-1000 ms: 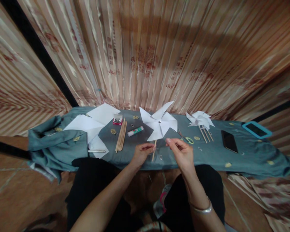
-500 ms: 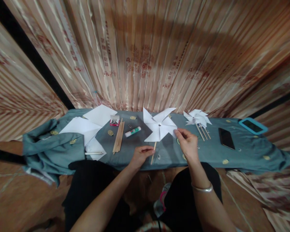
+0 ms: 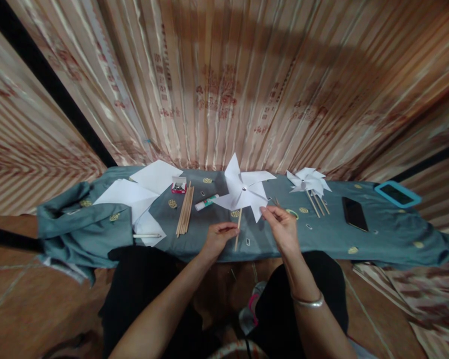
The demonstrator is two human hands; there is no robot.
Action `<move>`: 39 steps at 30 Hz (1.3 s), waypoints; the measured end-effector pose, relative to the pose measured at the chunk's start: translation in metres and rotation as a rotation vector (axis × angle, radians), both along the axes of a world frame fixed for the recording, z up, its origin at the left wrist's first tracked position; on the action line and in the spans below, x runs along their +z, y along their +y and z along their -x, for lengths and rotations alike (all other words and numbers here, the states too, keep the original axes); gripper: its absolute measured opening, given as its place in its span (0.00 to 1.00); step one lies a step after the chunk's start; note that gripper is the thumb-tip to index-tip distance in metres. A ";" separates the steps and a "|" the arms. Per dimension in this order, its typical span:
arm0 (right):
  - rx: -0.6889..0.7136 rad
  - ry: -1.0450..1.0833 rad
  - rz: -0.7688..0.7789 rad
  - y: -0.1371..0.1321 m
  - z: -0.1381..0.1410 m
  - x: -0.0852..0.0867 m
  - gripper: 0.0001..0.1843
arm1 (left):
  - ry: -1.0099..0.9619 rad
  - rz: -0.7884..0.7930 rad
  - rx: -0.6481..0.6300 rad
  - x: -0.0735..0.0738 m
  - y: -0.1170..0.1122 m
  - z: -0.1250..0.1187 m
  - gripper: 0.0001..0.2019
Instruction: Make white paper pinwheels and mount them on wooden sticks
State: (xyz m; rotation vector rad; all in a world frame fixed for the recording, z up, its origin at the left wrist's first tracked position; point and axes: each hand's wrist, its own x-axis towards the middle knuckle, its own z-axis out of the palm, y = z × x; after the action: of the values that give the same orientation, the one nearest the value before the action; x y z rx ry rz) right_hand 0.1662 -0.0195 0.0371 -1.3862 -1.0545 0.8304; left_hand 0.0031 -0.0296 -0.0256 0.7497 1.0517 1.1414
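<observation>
A white paper pinwheel with a shiny pin at its centre stands on a thin wooden stick. My left hand pinches the stick below the blades. Fingertips of my right hand are at the lower right blade, with thumb and finger closed at its edge. Left of the pinwheel, a glue stick lies partly behind a blade. A bundle of wooden sticks and a small red box of metal pins are further left.
White paper sheets and a pencil lie at the left by bunched cloth. Several pinwheels are piled at the right, near a black phone and a blue-framed tablet. A pleated curtain hangs behind the cloth-covered table.
The pinwheel's blades have turned clockwise on the stick. My right hand has moved left and slightly down with a blade. My left hand keeps its hold on the stick.
</observation>
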 end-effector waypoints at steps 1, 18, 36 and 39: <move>-0.001 0.026 0.010 -0.001 0.001 0.000 0.17 | 0.000 -0.004 0.002 0.000 0.000 0.000 0.15; 0.129 0.132 0.083 -0.014 0.024 0.000 0.17 | -0.017 -0.011 0.020 0.003 -0.001 0.000 0.14; 0.250 -0.039 0.073 -0.018 0.041 -0.004 0.18 | -0.037 -0.063 -0.034 0.009 -0.002 0.001 0.17; 0.244 -0.093 0.080 -0.021 0.035 0.000 0.19 | -0.018 -0.059 -0.030 0.008 -0.002 0.001 0.16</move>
State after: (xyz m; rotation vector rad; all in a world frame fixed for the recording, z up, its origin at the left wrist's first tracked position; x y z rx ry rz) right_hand 0.1316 -0.0407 0.0368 -1.3915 -1.2925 1.0024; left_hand 0.0021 -0.0314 -0.0173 0.7978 0.9917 1.1555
